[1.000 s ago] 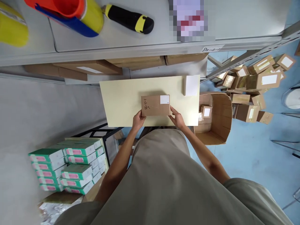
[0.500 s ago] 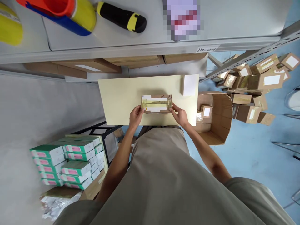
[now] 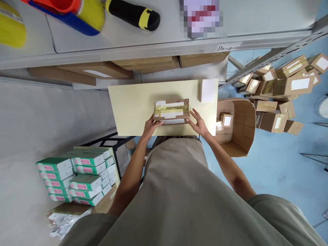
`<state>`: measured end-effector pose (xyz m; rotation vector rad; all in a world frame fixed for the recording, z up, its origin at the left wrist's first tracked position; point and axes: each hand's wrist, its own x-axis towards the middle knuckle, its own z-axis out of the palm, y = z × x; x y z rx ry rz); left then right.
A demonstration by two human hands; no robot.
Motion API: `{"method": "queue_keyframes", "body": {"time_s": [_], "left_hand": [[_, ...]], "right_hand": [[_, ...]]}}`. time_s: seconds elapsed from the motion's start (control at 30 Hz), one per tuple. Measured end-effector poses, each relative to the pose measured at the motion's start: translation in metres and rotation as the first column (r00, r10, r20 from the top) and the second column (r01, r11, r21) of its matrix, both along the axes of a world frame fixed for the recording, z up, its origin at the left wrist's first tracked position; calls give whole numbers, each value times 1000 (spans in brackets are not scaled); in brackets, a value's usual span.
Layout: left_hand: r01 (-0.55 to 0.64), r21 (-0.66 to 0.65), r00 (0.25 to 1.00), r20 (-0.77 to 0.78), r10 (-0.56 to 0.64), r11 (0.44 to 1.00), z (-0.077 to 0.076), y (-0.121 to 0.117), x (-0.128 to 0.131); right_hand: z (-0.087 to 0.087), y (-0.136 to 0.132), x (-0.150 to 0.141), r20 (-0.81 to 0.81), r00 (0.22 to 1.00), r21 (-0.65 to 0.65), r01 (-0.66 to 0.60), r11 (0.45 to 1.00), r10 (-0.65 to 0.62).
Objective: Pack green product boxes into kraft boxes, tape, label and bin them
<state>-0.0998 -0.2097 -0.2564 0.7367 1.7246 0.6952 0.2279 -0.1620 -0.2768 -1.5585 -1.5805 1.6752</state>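
Observation:
A small cardboard box [image 3: 171, 112], sealed with shiny tape and carrying white labels, is above the cream tabletop [image 3: 133, 112], its near side tipped into view. At its lower left corner my left hand [image 3: 150, 127] grips it, the thumb on the near side and the other fingers partly hidden. My right hand [image 3: 199, 125] is at the right end with its fingers spread; the thumb meets the box's lower right corner while the forefinger stands off it. A white stack of paper or labels [image 3: 207, 90] sits at the table's far right corner.
A large open carton [image 3: 241, 126] with small boxes inside stands right of the table, and a pile of cardboard boxes [image 3: 292, 85] lies beyond. Overhead runs a grey shelf [image 3: 166, 44] with a black-yellow tool [image 3: 133, 15]. Green-white boxes [image 3: 84, 171] are stacked at left.
The box has tilted so its near side with a white label shows. My left thumb has moved onto that side, and my right fingers have spread away from the box end.

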Motion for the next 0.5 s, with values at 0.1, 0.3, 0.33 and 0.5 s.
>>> {"method": "queue_keyframes", "body": {"time_s": [0.1,0.3,0.33,0.5], "left_hand": [[-49,-22,999,-16,49,999,8,6,-3],[90,-199,948,-283,-145,976,0,23,3],[73,-180,921,-365,-136,981,-1,27,7],[177,164,807,-589,-47,971,2,60,48]], "right_hand": [[0,5,-10,-54,996,-41,67,997,-69],[-11,14,-31,119,993,9,-23,1000,22],[-11,18,-28,161,987,74,-28,997,15],[-13,65,20,399,912,400,-82,913,-93]]}}
